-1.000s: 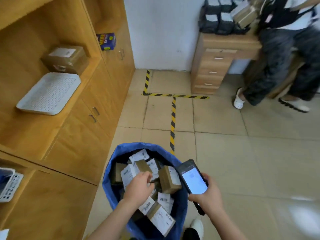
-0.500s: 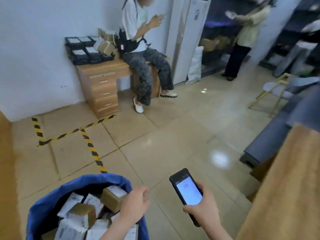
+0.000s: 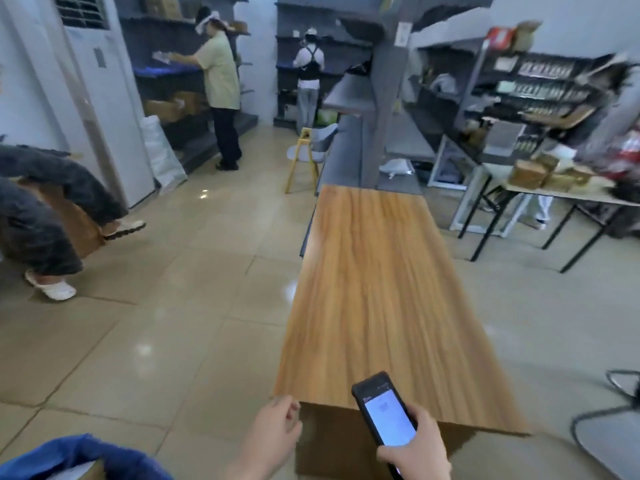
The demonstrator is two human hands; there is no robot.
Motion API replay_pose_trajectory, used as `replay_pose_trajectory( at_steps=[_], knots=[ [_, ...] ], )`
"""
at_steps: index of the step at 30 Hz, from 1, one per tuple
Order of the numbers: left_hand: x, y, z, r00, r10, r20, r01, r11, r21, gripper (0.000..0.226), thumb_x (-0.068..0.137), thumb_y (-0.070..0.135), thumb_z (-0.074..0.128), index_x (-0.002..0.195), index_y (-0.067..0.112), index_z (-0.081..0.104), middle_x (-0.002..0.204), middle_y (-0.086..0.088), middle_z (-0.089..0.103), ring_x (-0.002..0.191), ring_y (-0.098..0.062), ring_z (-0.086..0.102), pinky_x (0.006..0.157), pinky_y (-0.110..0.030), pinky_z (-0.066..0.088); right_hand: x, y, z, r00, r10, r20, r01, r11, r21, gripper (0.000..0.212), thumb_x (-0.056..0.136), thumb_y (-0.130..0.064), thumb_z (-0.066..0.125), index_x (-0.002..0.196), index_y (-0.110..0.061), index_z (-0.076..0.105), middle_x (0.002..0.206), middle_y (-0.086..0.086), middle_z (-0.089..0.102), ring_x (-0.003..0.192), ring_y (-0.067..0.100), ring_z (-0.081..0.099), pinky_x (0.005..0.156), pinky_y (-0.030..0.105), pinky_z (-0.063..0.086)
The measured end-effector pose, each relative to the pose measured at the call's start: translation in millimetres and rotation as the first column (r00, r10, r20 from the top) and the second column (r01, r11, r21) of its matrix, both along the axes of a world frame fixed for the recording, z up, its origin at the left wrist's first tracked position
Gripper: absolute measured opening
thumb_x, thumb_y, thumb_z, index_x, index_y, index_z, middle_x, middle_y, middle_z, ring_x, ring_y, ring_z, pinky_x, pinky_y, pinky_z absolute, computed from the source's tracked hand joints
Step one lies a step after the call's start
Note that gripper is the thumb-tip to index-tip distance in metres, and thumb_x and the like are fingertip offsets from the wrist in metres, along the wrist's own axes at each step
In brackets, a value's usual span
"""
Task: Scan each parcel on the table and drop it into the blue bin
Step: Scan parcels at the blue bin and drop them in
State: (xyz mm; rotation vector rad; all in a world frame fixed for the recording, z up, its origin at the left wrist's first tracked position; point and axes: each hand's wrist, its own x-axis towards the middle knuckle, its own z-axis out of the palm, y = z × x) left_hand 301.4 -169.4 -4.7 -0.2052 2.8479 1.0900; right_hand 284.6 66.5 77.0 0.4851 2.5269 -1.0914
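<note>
Head view: a wooden table [image 3: 374, 289] runs away from the person, and the blue bin [image 3: 79, 452] shows at the bottom left, apart from the table's near end.
Left hand: the left hand [image 3: 273, 434] hangs just off the table's near left corner; its fingers [image 3: 289, 408] are loosely curled and hold nothing.
Right hand: the right hand [image 3: 415, 448] is wrapped round a phone [image 3: 384, 414], with the fingers curled over its right edge and the lit screen facing up.
Parcel: the only parcel [image 3: 81, 472] I can make out is a pale corner inside the bin. Some brown boxes [image 3: 530, 173] sit on a folding table well apart, far right.
Step in hand: it looks like the reach for the next parcel to scan.
Doing it well: first find a parcel. Then spread the left fingers, take it by its sides with the label up, and bring it under the phone's top end.
Risk: the picture is blurred, so I would hold both hands steady before scanning.
</note>
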Motion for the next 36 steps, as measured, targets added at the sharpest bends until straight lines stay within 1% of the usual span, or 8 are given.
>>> replay_pose_trajectory(
  at_steps=[5, 12, 16, 20, 25, 28, 31, 36],
  knots=[
    [-26.9, 74.0, 6.1, 0.986, -0.166, 0.027, 0.167, 0.985, -0.041, 0.016, 0.087, 0.038, 0.058, 0.101, 0.040, 0.052, 0.094, 0.020, 0.052, 0.088, 0.003, 0.052, 0.080, -0.013, 0.041, 14.6, 79.7, 7.8, 0.975, -0.217, -0.046, 0.215, 0.976, -0.042, 0.089, 0.056, -0.022, 0.087, 0.131, -0.017, 0.039, 0.131, 0.004, 0.048, 0.116, 0.020, 0.049, 0.101, 0.036, 0.046],
    [-87.1, 146.9, -2.2, 0.943, -0.326, 0.069, 0.331, 0.941, -0.067, 0.022, 0.087, 0.039, 0.062, 0.100, 0.045, 0.046, 0.102, 0.020, 0.048, 0.093, 0.004, 0.052, 0.078, -0.013, 0.041, -6.9, 157.8, -2.3, 0.924, -0.376, -0.070, 0.372, 0.926, -0.065, 0.091, 0.054, -0.017, 0.086, 0.133, -0.012, 0.042, 0.133, 0.008, 0.040, 0.122, 0.022, 0.043, 0.107, 0.037, 0.040],
    [-131.4, 172.7, -10.2, 0.932, -0.356, 0.069, 0.361, 0.927, -0.100, 0.029, 0.088, 0.039, 0.060, 0.114, 0.040, 0.049, 0.107, 0.020, 0.043, 0.095, 0.004, 0.052, 0.079, -0.016, 0.043, -49.3, 181.2, -14.2, 0.889, -0.456, -0.037, 0.453, 0.889, -0.071, 0.092, 0.049, -0.018, 0.085, 0.132, -0.014, 0.045, 0.126, 0.005, 0.039, 0.114, 0.022, 0.047, 0.103, 0.044, 0.042],
    [-166.0, 188.7, -21.9, 0.934, -0.333, 0.127, 0.348, 0.930, -0.119, 0.038, 0.087, 0.045, 0.058, 0.122, 0.046, 0.043, 0.109, 0.028, 0.036, 0.077, 0.006, 0.052, 0.057, -0.015, 0.038, -96.1, 201.8, -38.9, 0.870, -0.493, -0.027, 0.491, 0.869, -0.056, 0.088, 0.046, -0.020, 0.081, 0.128, -0.014, 0.050, 0.119, 0.006, 0.042, 0.108, 0.026, 0.051, 0.099, 0.046, 0.044],
    [-205.0, 209.3, -44.3, 0.893, -0.400, 0.208, 0.438, 0.878, -0.194, 0.052, 0.088, 0.050, 0.056, 0.134, 0.045, 0.033, 0.130, 0.020, 0.034, 0.087, -0.003, 0.050, 0.068, -0.020, 0.042, -153.8, 217.6, -71.7, 0.845, -0.526, 0.099, 0.520, 0.850, 0.078, 0.091, 0.055, -0.025, 0.084, 0.136, -0.017, 0.042, 0.127, 0.005, 0.040, 0.117, 0.026, 0.047, 0.100, 0.050, 0.043],
    [-221.1, 230.9, -54.1, 0.878, -0.440, 0.190, 0.473, 0.860, -0.193, 0.056, 0.090, 0.047, 0.056, 0.140, 0.039, 0.032, 0.141, 0.015, 0.025, 0.113, -0.008, 0.046, 0.089, -0.024, 0.044, -177.2, 224.1, -88.8, 0.818, -0.564, 0.116, 0.546, 0.824, 0.155, 0.092, 0.057, -0.027, 0.084, 0.137, -0.018, 0.040, 0.129, 0.005, 0.039, 0.120, 0.026, 0.044, 0.099, 0.050, 0.045],
    [-229.5, 249.7, -58.6, 0.860, -0.467, 0.208, 0.504, 0.839, -0.202, 0.063, 0.091, 0.044, 0.058, 0.146, 0.034, 0.028, 0.152, 0.011, 0.016, 0.138, -0.013, 0.026, 0.109, -0.027, 0.035, -191.1, 229.3, -104.7, 0.796, -0.586, 0.152, 0.557, 0.807, 0.194, 0.091, 0.059, -0.027, 0.085, 0.137, -0.018, 0.038, 0.129, 0.005, 0.038, 0.121, 0.026, 0.042, 0.097, 0.051, 0.044],
    [-242.2, 273.0, -58.6, 0.828, -0.461, 0.318, 0.546, 0.793, -0.272, 0.077, 0.090, 0.048, 0.059, 0.153, 0.032, 0.017, 0.161, 0.006, -0.003, 0.148, -0.022, 0.004, 0.121, -0.042, 0.017, -208.0, 237.8, -127.5, 0.788, -0.603, 0.127, 0.568, 0.791, 0.229, 0.092, 0.061, -0.027, 0.086, 0.138, -0.016, 0.036, 0.132, 0.006, 0.037, 0.125, 0.028, 0.037, 0.101, 0.055, 0.038]
  ],
)
